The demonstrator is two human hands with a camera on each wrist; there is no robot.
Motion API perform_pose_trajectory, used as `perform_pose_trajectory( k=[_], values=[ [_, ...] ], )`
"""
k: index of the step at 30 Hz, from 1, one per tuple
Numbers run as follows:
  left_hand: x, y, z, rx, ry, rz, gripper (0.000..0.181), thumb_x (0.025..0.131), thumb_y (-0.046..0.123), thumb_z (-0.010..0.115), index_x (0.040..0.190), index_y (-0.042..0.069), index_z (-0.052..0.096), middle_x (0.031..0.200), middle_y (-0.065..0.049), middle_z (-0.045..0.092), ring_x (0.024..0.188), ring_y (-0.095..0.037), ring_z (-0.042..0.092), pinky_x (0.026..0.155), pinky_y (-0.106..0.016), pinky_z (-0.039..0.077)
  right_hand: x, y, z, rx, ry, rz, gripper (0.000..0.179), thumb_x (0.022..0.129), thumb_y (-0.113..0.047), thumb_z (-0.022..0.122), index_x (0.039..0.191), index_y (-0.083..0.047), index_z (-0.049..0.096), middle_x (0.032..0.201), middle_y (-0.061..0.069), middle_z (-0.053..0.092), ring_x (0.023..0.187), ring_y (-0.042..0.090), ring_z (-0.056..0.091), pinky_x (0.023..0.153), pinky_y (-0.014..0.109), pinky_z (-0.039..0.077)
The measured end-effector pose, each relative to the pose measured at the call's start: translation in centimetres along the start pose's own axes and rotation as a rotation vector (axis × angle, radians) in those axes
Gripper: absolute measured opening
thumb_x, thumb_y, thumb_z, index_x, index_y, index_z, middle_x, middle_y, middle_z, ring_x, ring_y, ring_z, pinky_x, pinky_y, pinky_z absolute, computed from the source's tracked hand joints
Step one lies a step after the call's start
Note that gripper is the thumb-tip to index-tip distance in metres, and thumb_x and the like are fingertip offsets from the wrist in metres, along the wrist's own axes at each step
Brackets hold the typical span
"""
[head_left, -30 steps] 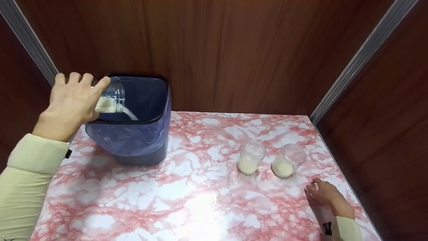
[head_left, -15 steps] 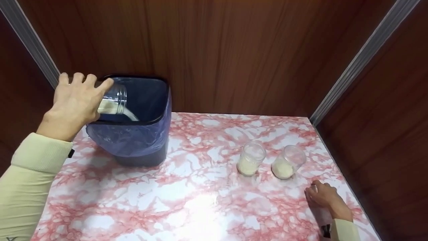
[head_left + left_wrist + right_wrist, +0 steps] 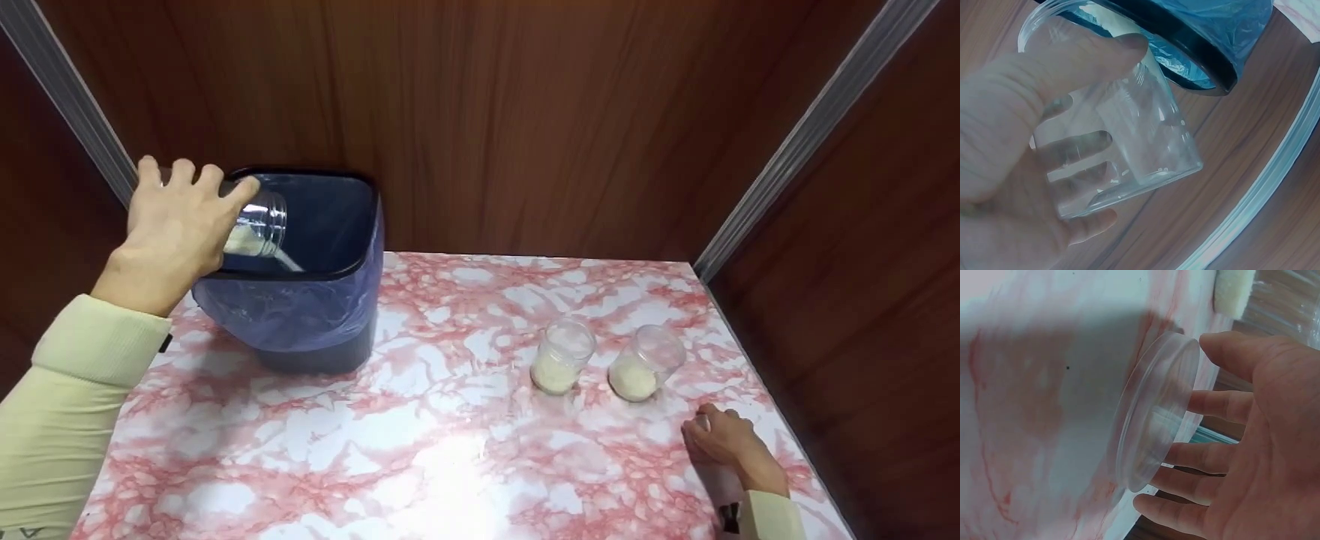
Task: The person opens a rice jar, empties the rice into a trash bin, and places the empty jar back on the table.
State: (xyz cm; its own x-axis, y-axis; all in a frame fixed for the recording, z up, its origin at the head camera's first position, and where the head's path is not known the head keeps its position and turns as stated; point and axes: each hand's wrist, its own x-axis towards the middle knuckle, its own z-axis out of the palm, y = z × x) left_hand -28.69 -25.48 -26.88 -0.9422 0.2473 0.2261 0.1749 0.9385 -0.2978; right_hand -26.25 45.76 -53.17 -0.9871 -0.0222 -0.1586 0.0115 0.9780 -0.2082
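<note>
Head view: across the marbled desk [image 3: 420,420], facing a lined bin [image 3: 300,315] at back left. Using left hand [image 3: 176,217] and right hand [image 3: 724,435]: with the left, gripping a tilted jar [image 3: 259,216] over the bin, well apart from two standing jars [image 3: 556,375]; with the right, pinching a clear lid [image 3: 1154,413]. Pouring pale powder [image 3: 287,259]: could spill outside if drifting left, or lose the jar if loosening that grip.

From my station I have a broad lane over the tabletop [image 3: 450,360] between the lined bin [image 3: 319,360] and the first standing jar [image 3: 559,367]; only a slim gap parts that from the second jar [image 3: 641,371]. The left hand [image 3: 174,225] and tilted jar [image 3: 261,225] crowd the bin's mouth; a wooden panel [image 3: 525,127] bars the back.
</note>
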Motion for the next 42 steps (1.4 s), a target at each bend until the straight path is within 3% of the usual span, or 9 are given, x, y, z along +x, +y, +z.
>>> perform_pose_trajectory(
  k=[9, 23, 29, 34, 42],
  values=[
    [0.1, 0.6, -0.1, 0.035, 0.004, 0.013, 0.073, 0.071, 0.004, 0.074, 0.136, 0.012, 0.041, 0.122, -0.033, 0.049, 0.113, -0.057, 0.043, 0.099, -0.075, 0.026, 0.0, -0.3, 0.0, 0.009, 0.008, 0.006, 0.042, 0.093, -0.035, 0.054, 0.113, 0.002, 0.056, 0.099, 0.036, 0.056, 0.087, 0.060, 0.054, 0.073, 0.065, 0.045],
    [0.7, 1.2, -0.6, 0.229, -0.069, 0.070, 0.074, 0.072, 0.012, 0.078, 0.136, 0.011, 0.041, 0.129, -0.035, 0.046, 0.122, -0.057, 0.040, 0.103, -0.074, 0.026, 0.3, -0.3, 0.5, 0.021, -0.003, 0.026, 0.045, 0.093, -0.037, 0.054, 0.115, 0.002, 0.054, 0.103, 0.038, 0.054, 0.088, 0.061, 0.050, 0.069, 0.066, 0.045],
    [1.1, 2.1, -0.7, 0.307, -0.103, 0.116, 0.057, 0.082, 0.006, 0.067, 0.134, 0.011, 0.044, 0.131, -0.036, 0.045, 0.125, -0.057, 0.039, 0.106, -0.074, 0.022, 0.3, -0.5, 0.5, 0.035, -0.020, 0.042, 0.047, 0.094, -0.038, 0.053, 0.119, 0.003, 0.052, 0.108, 0.040, 0.051, 0.092, 0.062, 0.047, 0.071, 0.068, 0.044],
    [1.8, 2.7, -0.6, 0.415, -0.169, 0.152, 0.055, 0.085, 0.008, 0.064, 0.137, 0.011, 0.045, 0.133, -0.036, 0.044, 0.127, -0.057, 0.038, 0.108, -0.075, 0.020, 0.4, -0.7, 0.4, 0.037, -0.048, 0.057, 0.051, 0.094, -0.039, 0.052, 0.121, 0.005, 0.051, 0.109, 0.041, 0.049, 0.092, 0.060, 0.045, 0.074, 0.068, 0.042],
    [3.5, 4.7, 0.4, 0.479, -0.239, 0.204, 0.039, 0.096, 0.013, 0.048, 0.135, 0.011, 0.049, 0.137, -0.031, 0.046, 0.127, -0.055, 0.038, 0.111, -0.073, 0.017, 0.3, -0.4, 0.5, 0.049, -0.055, 0.073, 0.050, 0.093, -0.039, 0.054, 0.118, 0.003, 0.052, 0.108, 0.038, 0.052, 0.089, 0.057, 0.045, 0.072, 0.064, 0.042]
  ],
)
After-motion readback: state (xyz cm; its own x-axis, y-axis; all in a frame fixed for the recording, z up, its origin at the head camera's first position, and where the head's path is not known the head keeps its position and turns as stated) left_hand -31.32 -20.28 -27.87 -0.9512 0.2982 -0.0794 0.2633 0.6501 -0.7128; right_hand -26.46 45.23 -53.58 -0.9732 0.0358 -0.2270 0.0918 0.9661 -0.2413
